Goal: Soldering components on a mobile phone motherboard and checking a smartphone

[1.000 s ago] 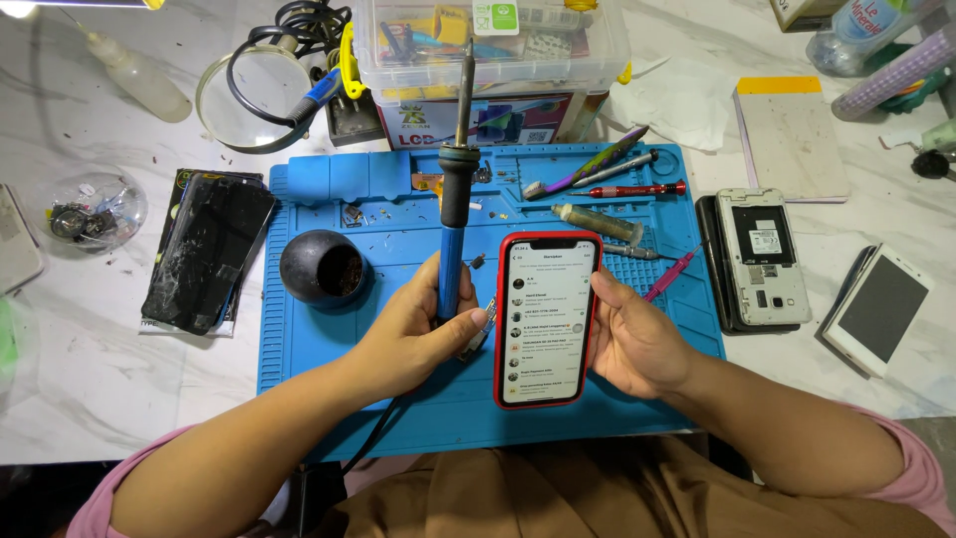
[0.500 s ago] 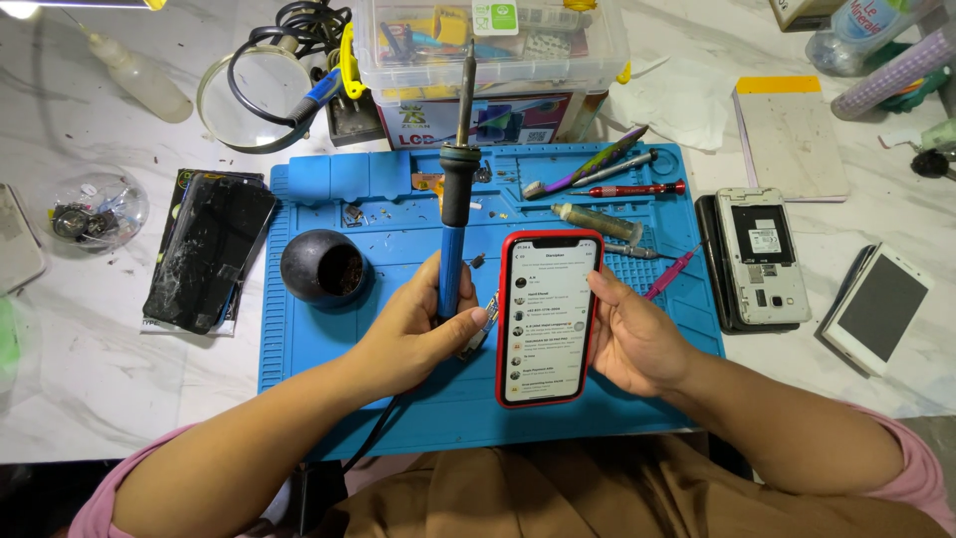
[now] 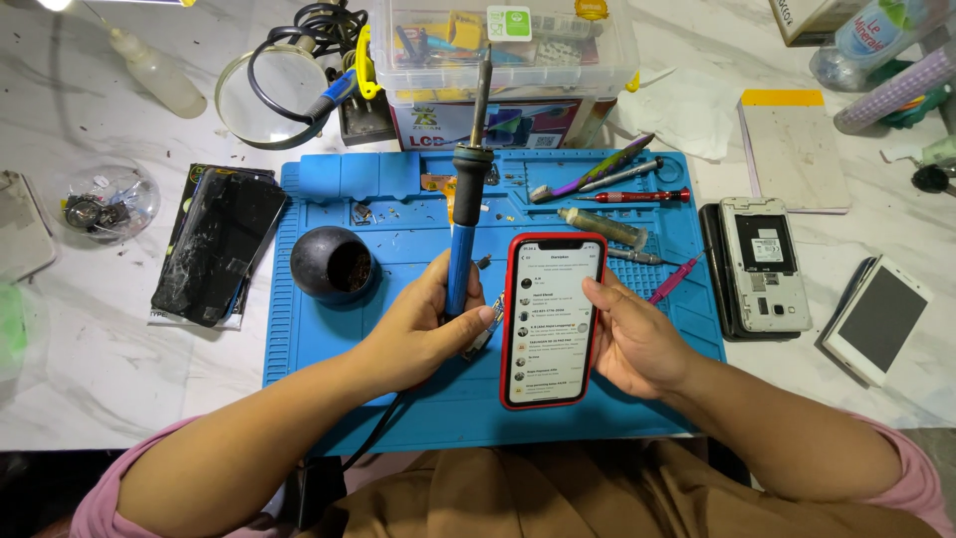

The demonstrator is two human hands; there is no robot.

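Observation:
My left hand [image 3: 423, 329] grips the blue handle of a soldering iron [image 3: 464, 199], whose black tip points away from me toward the plastic box. My right hand [image 3: 637, 339] holds a phone in a red case [image 3: 551, 319] upright over the blue work mat [image 3: 398, 399]; its lit screen shows a list. The thumb of my left hand rests against the phone's left edge.
On the mat lie a black round pot [image 3: 334, 264], a syringe [image 3: 602, 227], a red screwdriver [image 3: 637, 196] and tweezers. A cracked black phone [image 3: 219, 244] sits left, an opened phone [image 3: 765, 264] and a white phone [image 3: 876, 319] right, a clear parts box [image 3: 508, 60] behind.

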